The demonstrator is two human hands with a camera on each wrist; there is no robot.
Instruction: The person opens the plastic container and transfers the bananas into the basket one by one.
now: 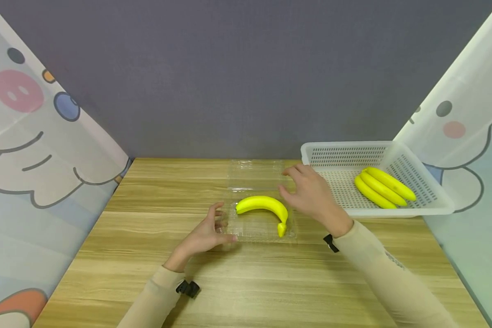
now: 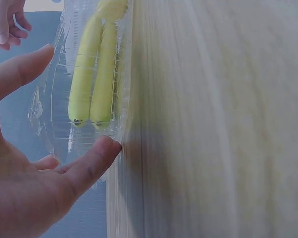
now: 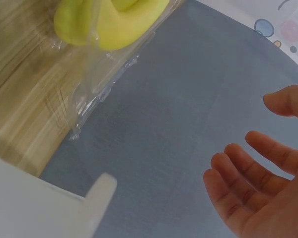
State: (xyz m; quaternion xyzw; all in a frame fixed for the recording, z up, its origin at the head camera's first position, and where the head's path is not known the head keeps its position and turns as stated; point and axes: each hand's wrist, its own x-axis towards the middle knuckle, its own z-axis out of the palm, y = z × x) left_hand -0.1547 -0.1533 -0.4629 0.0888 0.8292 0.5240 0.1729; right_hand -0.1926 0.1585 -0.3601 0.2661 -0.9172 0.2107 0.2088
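Observation:
A clear plastic clamshell box [image 1: 260, 233] lies on the wooden table with its lid [image 1: 255, 175] folded back toward the wall. Inside rests a curved yellow banana [image 1: 266, 202]; through the plastic in the left wrist view, two yellow lengths [image 2: 82, 79] show side by side. My left hand [image 1: 205, 232] is at the box's left end, thumb and fingers spread around the front and back corners, fingertips right at the plastic. Above the lid's right edge is my right hand [image 1: 309, 191], its fingers [image 3: 258, 163] loosely bent and holding nothing.
At the right back stands a white perforated basket [image 1: 434, 200] with several yellow bananas [image 1: 383, 187] in it. A grey wall [image 1: 229, 82] rises behind the table [image 1: 246, 282], and cartoon-printed curtains [image 1: 45, 136] flank both sides.

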